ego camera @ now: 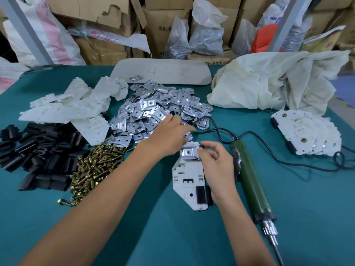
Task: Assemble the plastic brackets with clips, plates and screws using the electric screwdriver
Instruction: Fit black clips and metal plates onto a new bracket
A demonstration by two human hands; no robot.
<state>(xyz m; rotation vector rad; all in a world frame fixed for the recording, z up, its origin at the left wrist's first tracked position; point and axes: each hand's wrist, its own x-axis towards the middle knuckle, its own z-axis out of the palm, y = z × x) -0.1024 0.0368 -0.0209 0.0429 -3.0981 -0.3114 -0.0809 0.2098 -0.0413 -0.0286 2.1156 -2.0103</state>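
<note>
A metal plate (189,153) is pinched onto the white bracket (187,181) by the right hand (217,166); the grip of the left hand (169,131) is blurred.

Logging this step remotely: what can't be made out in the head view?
- Head view: fingertips of the left hand are blurred over the plate pile; whether they pinch a plate is unclear.
- Head view: the right hand, gripping the bracket, covers its upper right edge.
- Head view: the electric screwdriver bit tip is cut off by the bottom edge.
</note>
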